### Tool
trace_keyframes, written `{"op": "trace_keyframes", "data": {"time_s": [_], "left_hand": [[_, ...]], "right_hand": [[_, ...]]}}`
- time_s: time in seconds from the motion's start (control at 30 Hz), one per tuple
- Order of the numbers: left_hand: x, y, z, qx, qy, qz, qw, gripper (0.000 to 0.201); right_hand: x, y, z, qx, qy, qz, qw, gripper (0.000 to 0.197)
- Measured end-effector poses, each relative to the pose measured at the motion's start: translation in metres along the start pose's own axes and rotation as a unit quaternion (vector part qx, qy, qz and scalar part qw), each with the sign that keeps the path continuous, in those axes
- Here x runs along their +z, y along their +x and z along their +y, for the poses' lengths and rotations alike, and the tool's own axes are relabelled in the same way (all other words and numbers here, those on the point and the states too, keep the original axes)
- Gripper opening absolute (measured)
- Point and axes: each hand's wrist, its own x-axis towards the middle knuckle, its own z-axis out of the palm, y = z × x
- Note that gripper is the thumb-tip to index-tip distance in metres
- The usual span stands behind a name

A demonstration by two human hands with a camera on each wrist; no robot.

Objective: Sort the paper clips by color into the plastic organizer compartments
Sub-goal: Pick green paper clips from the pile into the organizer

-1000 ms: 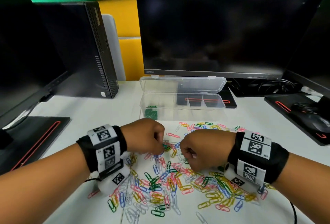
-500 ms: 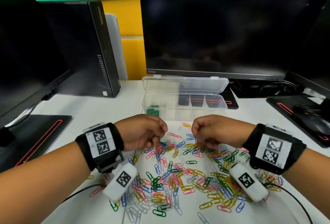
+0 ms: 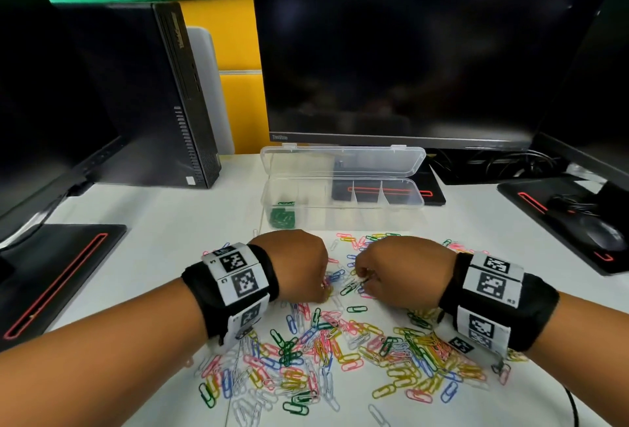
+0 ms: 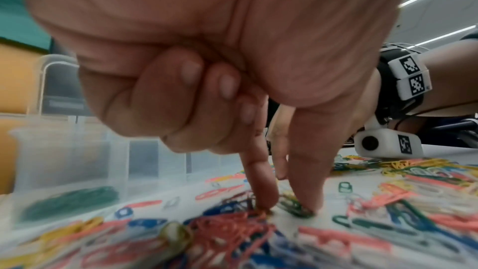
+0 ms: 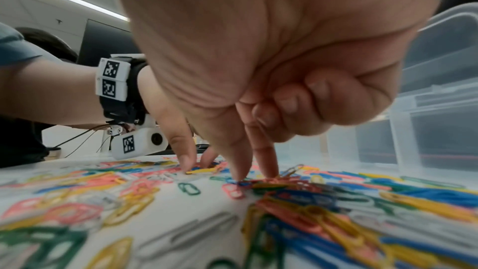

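Loose paper clips [image 3: 340,351] in several colours lie spread on a white sheet. Behind them stands the clear plastic organizer [image 3: 401,203], lid open, with green clips [image 3: 281,217] in its leftmost compartment. My left hand [image 3: 323,290] points thumb and index finger down: in the left wrist view the thumb [image 4: 308,197] presses on green clips and the index finger [image 4: 262,193] on a red and yellow tangle, the other fingers curled. My right hand [image 3: 364,282] stands the same way close by; its thumb [image 5: 236,173] and index finger [image 5: 269,169] touch the pile with a small gap between them.
A large monitor [image 3: 408,52] rises right behind the organizer. A black PC tower [image 3: 163,96] stands at the back left, monitor bases [image 3: 51,277] lie left and right, and a mouse [image 3: 609,236] sits on the right base. A cable [image 3: 573,403] trails from my right wrist.
Both hands have come back down onto the far part of the pile and closer together. Half a second ago they were raised and further apart.
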Motion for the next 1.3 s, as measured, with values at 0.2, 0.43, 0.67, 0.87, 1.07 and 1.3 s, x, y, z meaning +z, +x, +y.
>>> {"op": "trace_keyframes", "data": {"time_s": [0.2,0.43,0.67,0.87,1.07,1.3], "left_hand": [[0.007,0.002,-0.003,0.004,-0.031,-0.014,0.999,0.024],[0.011,0.003,-0.015,-0.025,-0.089,-0.066,0.993,0.015],[0.003,-0.003,-0.027,-0.089,-0.579,-0.048,0.809,0.01],[0.006,-0.005,-0.035,-0.05,-0.72,-0.07,0.689,0.027],[0.005,-0.005,-0.031,-0.068,-0.723,-0.067,0.684,0.012],[0.001,-0.005,0.006,0.047,-0.249,0.002,0.967,0.006]], "right_hand": [[-0.007,0.005,-0.011,-0.052,0.036,0.013,0.998,0.018],[-0.006,0.011,-0.015,-0.055,0.032,-0.017,0.998,0.009],[-0.013,0.007,-0.009,-0.054,0.066,-0.028,0.996,0.012],[-0.015,0.006,-0.013,-0.078,0.065,-0.05,0.994,0.011],[-0.017,0.007,-0.014,-0.078,0.092,-0.073,0.99,0.006],[-0.042,0.002,0.032,0.027,0.535,-0.029,0.844,0.017]]}}
